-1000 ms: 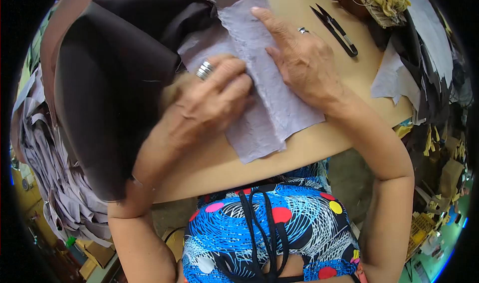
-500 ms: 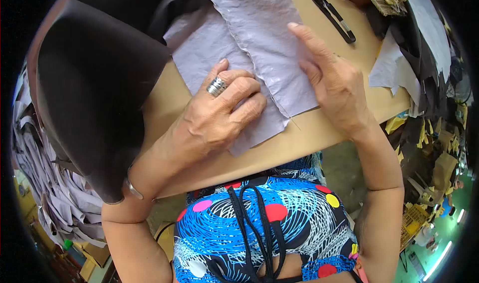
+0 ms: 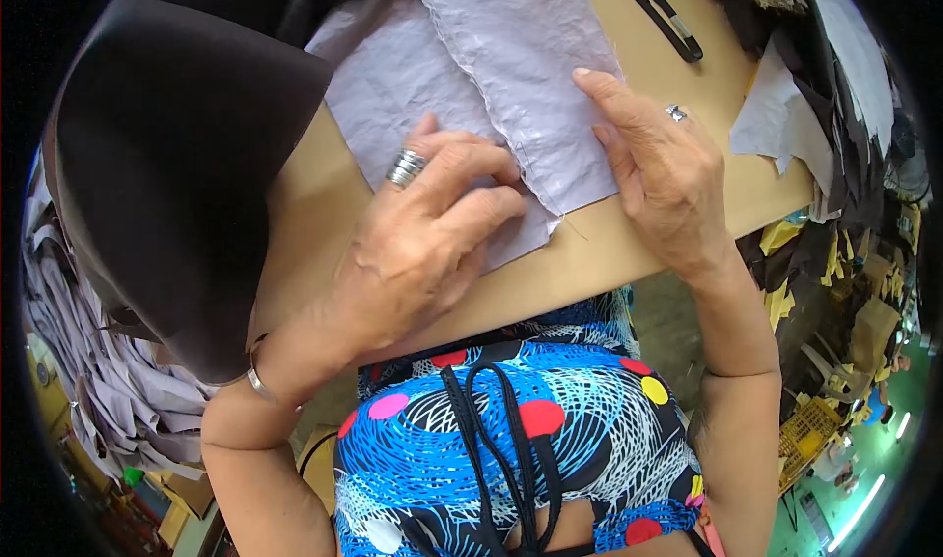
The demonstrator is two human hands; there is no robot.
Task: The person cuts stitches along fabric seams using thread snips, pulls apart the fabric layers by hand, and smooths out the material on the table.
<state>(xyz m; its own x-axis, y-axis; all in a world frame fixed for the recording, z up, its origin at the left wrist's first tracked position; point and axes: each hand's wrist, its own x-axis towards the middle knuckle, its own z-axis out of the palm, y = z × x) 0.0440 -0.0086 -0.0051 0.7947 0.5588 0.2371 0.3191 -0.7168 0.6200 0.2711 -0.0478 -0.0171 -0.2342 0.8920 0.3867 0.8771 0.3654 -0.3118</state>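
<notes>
A lilac-grey sheet of material [image 3: 535,61] lies on the table in front of me, with a raised, frayed seam [image 3: 470,71] running down its middle. My left hand [image 3: 427,228], wearing stacked silver rings, is over the sheet's left panel. Its fingers are bent and apart, with the tips at the seam. At the sheet's right edge is my right hand [image 3: 673,169], index finger stretched onto the surface and thumb apart from it; its other fingers are curled and partly hidden. A loose thread trails from the seam's lower end. Dark brown material [image 3: 187,154] drapes beside my left forearm.
Black thread snips [image 3: 668,19] lie on the tan table [image 3: 599,252] beyond my right hand. Dark and grey scraps [image 3: 776,115] hang over the right edge. Layered grey pieces [image 3: 118,390] are piled at the left. A yellow crate [image 3: 810,439] stands lower right.
The view has shifted, so the table and snips sit higher in it. My left hand has turned and loosened, fingers more spread. My right hand has rotated slightly, showing a ring.
</notes>
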